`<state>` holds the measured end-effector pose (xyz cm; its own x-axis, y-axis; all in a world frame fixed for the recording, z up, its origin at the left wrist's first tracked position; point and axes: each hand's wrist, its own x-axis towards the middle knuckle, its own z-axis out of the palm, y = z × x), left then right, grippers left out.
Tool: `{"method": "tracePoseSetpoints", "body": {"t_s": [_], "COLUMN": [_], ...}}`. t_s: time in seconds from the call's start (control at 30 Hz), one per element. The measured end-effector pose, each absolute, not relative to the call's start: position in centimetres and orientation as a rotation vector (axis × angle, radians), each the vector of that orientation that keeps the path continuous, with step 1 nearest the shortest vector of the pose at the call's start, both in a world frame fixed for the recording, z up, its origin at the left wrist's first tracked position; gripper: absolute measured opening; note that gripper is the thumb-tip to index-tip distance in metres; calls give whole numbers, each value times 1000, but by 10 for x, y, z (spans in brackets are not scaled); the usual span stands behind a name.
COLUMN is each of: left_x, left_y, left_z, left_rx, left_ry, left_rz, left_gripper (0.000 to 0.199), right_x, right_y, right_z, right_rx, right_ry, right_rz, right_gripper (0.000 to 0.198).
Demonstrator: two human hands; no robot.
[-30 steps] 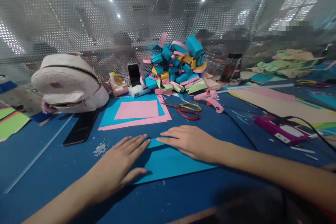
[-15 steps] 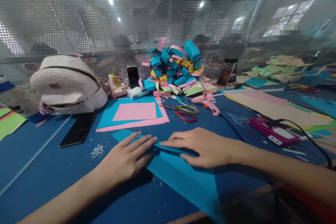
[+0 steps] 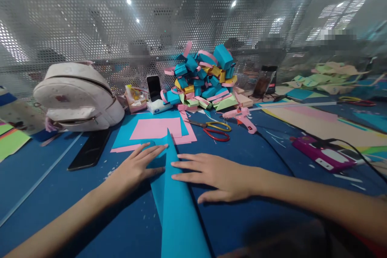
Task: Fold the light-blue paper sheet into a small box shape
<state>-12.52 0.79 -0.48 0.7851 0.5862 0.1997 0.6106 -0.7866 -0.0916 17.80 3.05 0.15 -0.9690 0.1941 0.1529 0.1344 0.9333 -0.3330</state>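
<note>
A blue paper sheet (image 3: 178,213) lies on the blue table in front of me, folded lengthwise, with a pointed corner at its far end. My left hand (image 3: 137,168) is on its left side, fingers stretched out, the tips touching the paper near the far end. From the right, my right hand (image 3: 216,175) reaches across with fingers spread, its fingertips resting on the sheet's right edge. Neither hand grips anything. Beyond them, pink paper (image 3: 155,128) lies on more blue paper (image 3: 123,125).
Scissors (image 3: 216,131) and a pink glue gun (image 3: 242,119) lie beyond my right hand, with a purple power strip (image 3: 323,155) farther right. A pile of folded paper pieces (image 3: 202,78) stands at the back. A black phone (image 3: 89,151) and white backpack (image 3: 80,98) are left.
The blue sheet has turned from slanting to pointing nearly straight away from me, its folded flap now showing. My left hand has shifted left; my right fingers have spread wider.
</note>
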Motion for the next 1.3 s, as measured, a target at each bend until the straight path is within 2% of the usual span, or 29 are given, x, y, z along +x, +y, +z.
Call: {"method": "tracePoseSetpoints", "body": {"t_s": [0.17, 0.27, 0.37, 0.43, 0.53, 0.63, 0.9, 1.3], "left_x": [-129, -129, -126, -123, -120, -119, -124, -126], "left_y": [-13, -20, -19, -15, -10, -9, -14, -11], "left_z": [-12, -12, -11, -13, -21, -29, -35, -27], "left_rx": [-2780, -2836, -2850, -2812, -2739, -2705, -2635, -2766], "left_ry": [-1119, -1198, -1217, -1192, -1154, -1119, -1010, -899], "left_rz": [-96, -93, -98, -123, -192, -309, -527, -315], "left_gripper": [70, 69, 54, 44, 32, 27, 26, 37], "right_x": [165, 154, 140, 131, 121, 115, 115, 119], "right_y": [41, 44, 46, 47, 52, 58, 68, 69], "right_z": [-4, -6, -9, -11, -17, -25, -33, -35], "right_rx": [-256, -399, -481, -471, -421, -410, -522, -592], "right_ry": [-2894, -2779, -2654, -2609, -2612, -2668, -2750, -2796], "right_rz": [567, 703, 831, 880, 897, 876, 942, 853], "right_gripper": [41, 19, 12, 22, 49, 61, 67, 70]}}
